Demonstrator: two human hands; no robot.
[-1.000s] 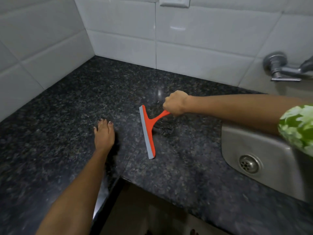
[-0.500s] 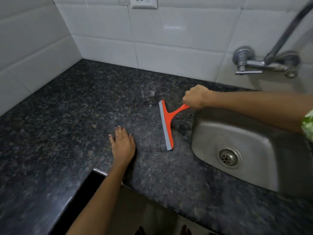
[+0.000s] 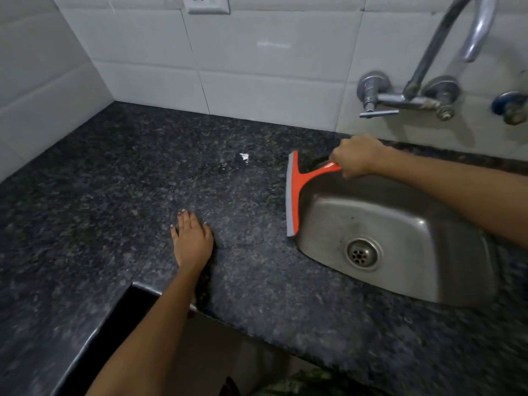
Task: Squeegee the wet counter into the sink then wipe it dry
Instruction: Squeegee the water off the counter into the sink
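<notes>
My right hand [image 3: 354, 157] grips the handle of an orange squeegee [image 3: 297, 192] with a grey rubber blade. The blade stands along the left rim of the steel sink [image 3: 400, 224], at the edge of the dark speckled granite counter [image 3: 114, 195]. My left hand [image 3: 193, 241] rests flat on the counter, fingers together, palm down, to the left of the squeegee and apart from it. A small glint of water [image 3: 243, 158] shows on the counter behind my left hand.
A chrome wall tap [image 3: 414, 92] with a curved spout hangs over the sink. White tiled walls close the counter at the back and left, with a socket [image 3: 205, 2] up high. The counter's front edge has an inner corner [image 3: 134, 287] near my left forearm.
My right hand has drawn the squeegee rightward across the counter until its blade reached the sink's left rim. My left hand stays flat on the counter.
</notes>
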